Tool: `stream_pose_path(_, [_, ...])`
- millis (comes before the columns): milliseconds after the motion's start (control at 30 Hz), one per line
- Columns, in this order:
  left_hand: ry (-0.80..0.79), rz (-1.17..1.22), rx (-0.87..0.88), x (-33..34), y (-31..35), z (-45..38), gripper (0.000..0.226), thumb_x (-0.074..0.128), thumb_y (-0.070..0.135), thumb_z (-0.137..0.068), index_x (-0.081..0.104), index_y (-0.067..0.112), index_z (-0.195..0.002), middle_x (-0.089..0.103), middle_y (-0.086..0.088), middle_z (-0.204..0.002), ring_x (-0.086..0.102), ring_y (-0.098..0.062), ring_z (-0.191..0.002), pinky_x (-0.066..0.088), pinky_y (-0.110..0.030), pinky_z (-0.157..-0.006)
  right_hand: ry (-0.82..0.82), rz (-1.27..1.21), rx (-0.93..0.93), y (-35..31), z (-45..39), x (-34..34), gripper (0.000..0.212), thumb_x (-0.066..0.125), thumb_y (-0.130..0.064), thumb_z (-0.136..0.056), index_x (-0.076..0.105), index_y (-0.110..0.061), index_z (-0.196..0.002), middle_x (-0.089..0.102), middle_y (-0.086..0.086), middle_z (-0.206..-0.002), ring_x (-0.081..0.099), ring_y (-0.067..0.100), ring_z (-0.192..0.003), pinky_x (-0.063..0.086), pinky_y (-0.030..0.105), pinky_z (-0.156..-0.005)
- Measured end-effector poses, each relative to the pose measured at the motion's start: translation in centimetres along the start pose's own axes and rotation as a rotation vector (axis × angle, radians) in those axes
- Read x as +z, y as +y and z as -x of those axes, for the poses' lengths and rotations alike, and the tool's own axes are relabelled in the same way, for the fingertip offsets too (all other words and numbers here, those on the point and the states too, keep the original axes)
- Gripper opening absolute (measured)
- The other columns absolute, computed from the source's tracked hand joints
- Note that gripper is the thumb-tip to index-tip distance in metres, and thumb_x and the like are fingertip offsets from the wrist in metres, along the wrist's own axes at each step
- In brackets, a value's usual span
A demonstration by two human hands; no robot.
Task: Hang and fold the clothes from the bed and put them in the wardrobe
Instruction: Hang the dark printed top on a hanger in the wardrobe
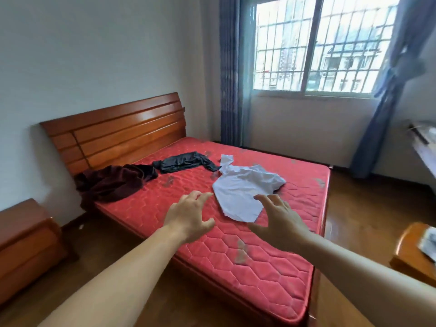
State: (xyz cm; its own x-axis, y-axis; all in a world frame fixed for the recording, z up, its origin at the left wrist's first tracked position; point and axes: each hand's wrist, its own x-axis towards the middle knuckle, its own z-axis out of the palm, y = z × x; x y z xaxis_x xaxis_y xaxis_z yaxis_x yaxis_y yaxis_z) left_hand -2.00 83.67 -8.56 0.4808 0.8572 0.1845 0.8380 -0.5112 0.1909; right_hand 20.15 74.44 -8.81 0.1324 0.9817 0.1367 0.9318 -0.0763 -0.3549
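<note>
So both arms are stretched out over the foot end of the bed, and neither hand has anything in it. The left hand (pixel 188 217) has its fingers spread and loosely bent, thumb sticking out to the side, hovering over the bare red mattress (pixel 247 267). The right hand (pixel 279 219) is the same deal: fingers fanned, palm down, empty. Its fingertips overlap the near edge of the white shirt (pixel 243 192) from this angle, but I honestly can't tell if they're touching the cloth or just above it. My guess is the spread fingers are there to get hold of the shirt's near edge on both sides, so it lifts flat instead of in a wad.

The shirt itself is lying crumpled around the middle of the mattress, one corner sticking up at its far end. Further back toward the headboard (pixel 118 133) there's a black garment (pixel 186 162) strung out in a strip, its end just beside the shirt's far corner. Left of that, a dark maroon garment (pixel 113 185) is heaped at the mattress edge and spilling over the side.

So all three pieces are on the bed, nothing folded or hung yet. No wardrobe in view. Barred window (pixel 318 43) and blue curtains at the back.
</note>
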Motion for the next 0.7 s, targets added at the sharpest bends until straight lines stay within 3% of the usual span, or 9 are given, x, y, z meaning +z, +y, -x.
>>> stream_pose_path(400, [-0.108,0.103,0.233,6.3,8.5,-4.9,0.070,0.057,0.049,-0.084,0.031,0.037,-0.148,0.039,0.009,-0.147,0.040,-0.016,-0.132,0.038,-0.038,-0.105,0.043,0.058,0.255,7.8,4.2,-1.4,0.075,0.058,-0.060,-0.081,0.027,-0.034,-0.144,0.036,-0.003,-0.145,0.040,0.021,-0.131,0.045,0.042,-0.100])
stream_pose_path(533, [-0.102,0.106,0.177,6.4,5.0,-6.1,0.070,0.056,0.050,-0.084,0.031,0.037,-0.148,0.038,0.008,-0.147,0.038,-0.017,-0.132,0.038,-0.039,-0.104,0.022,0.083,0.214,5.9,1.2,-0.2,0.076,0.059,-0.059,-0.082,0.026,-0.033,-0.145,0.036,-0.003,-0.145,0.041,0.021,-0.129,0.045,0.042,-0.100])
stream_pose_path(700, [-0.072,0.068,0.027,5.4,-4.4,-8.0,0.070,0.052,0.054,-0.082,0.031,0.037,-0.147,0.039,0.008,-0.146,0.039,-0.018,-0.131,0.037,-0.041,-0.103,-0.010,0.097,0.102,-0.1,-6.1,3.2,0.076,0.059,-0.057,-0.082,0.025,-0.033,-0.146,0.035,-0.002,-0.145,0.039,0.022,-0.130,0.044,0.042,-0.101])
